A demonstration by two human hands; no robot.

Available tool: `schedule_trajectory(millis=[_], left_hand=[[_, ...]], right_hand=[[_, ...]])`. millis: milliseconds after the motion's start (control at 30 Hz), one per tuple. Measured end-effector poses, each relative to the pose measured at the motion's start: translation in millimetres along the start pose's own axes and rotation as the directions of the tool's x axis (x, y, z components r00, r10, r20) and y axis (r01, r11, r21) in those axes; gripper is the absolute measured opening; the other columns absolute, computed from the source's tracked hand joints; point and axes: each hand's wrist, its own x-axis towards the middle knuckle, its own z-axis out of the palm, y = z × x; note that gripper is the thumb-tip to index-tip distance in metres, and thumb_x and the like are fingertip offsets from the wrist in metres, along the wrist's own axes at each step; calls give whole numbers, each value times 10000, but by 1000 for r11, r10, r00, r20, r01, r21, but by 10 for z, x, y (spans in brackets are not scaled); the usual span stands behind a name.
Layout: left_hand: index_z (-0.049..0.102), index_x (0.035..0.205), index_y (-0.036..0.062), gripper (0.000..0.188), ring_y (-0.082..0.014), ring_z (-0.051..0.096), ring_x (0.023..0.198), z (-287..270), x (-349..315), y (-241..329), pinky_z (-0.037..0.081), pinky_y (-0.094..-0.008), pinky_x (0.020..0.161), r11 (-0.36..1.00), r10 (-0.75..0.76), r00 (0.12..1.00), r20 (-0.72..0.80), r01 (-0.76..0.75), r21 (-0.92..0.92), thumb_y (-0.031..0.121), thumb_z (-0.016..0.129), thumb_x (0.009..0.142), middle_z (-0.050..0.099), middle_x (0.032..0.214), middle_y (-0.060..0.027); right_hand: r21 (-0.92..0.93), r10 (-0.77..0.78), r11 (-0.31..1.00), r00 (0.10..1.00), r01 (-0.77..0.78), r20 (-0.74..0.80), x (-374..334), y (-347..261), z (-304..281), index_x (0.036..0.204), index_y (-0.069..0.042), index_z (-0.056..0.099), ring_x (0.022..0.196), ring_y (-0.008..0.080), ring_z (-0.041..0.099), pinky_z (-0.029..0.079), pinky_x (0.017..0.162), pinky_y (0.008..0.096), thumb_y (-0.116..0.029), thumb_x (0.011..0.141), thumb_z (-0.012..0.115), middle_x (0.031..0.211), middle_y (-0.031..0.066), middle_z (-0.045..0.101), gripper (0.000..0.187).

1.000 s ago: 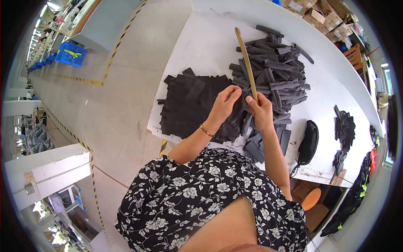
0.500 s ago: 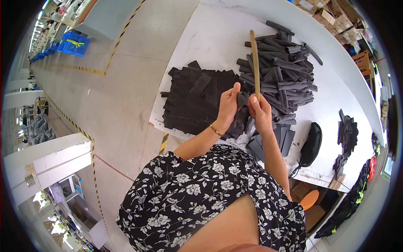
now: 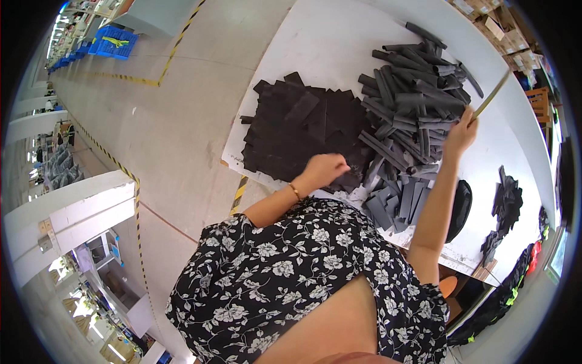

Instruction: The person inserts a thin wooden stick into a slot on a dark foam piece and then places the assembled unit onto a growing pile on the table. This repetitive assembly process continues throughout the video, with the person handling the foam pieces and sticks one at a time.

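My right hand [image 3: 461, 134] is raised over the right side of the white table [image 3: 339, 48] and grips the lower end of a long thin wooden stick [image 3: 492, 94] that points up and to the right. My left hand [image 3: 326, 168] rests closed on a dark flat piece [image 3: 348, 179] at the near edge of a heap of flat black pieces [image 3: 297, 127]. Between the two hands lies a large heap of grey rolled tubes [image 3: 412, 91]. Several flat grey strips [image 3: 394, 203] lie near my body.
A black pouch [image 3: 462, 206] and a small pile of black pieces [image 3: 504, 197] lie on the table's right part. Cardboard boxes [image 3: 497, 30] stand beyond the far edge. The concrete floor [image 3: 157, 121] at left has yellow-black tape lines and a blue crate [image 3: 113, 42].
My right hand has swung the stick away to the right, out from above the heaps. My left hand has dropped lower onto the black pieces. The two hands are now apart.
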Motion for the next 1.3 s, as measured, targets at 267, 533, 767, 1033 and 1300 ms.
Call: schedule_trajectory(millis=[267, 533, 767, 1033, 1300], left_hand=[[697, 863, 119, 126, -252, 536, 907, -273, 246, -688, 467, -363, 823, 963, 116, 990, 80, -132, 234, 142, 742, 747, 563, 887, -35], [729, 874, 114, 89, -226, 545, 941, -513, 390, -692, 452, -330, 862, 998, -66, 998, 17, 66, -10, 175, 720, 809, 605, 932, -20], [739, 876, 124, 96, -239, 558, 920, -538, 514, -491, 459, -339, 848, 998, -14, 1000, 2, 14, -60, 181, 716, 802, 624, 882, -33], [646, 995, 84, 228, -229, 528, 1040, -573, 451, 625, 438, -380, 884, 965, 261, 856, -447, -232, 119, 110, 730, 785, 574, 1082, -78], [610, 1119, 25, 293, -280, 660, 950, -229, 366, 243, 545, -414, 859, -294, -502, 851, 158, 4, -956, 248, 650, 932, 672, 964, -134]], right_hand=[[-39, -44, 995, 738, 95, 673, -853, 396, -341, 1179, -67, 593, 630, 133, 520, 424, 597, 306, -226, 990, 497, 712, 66, 546, 265], [-176, 64, 964, 466, 201, 882, -1346, 391, -839, 1027, -63, 675, 529, 162, 572, 440, 551, 296, -180, 920, 601, 580, 82, 561, 175], [-172, 7, 929, 449, 328, 893, -1406, 445, -633, 1106, -103, 649, 539, 225, 594, 453, 557, 336, -214, 912, 600, 595, 100, 572, 228], [173, -46, 942, 399, -288, 916, -1953, 580, 188, 1274, -21, 543, 580, 62, 432, 351, 504, 235, -40, 928, 480, 659, -21, 500, 352], [211, -87, 961, 531, -179, 843, -2365, 339, 313, 1238, -23, 543, 562, 69, 457, 363, 514, 230, -75, 950, 504, 669, -4, 527, 295]])
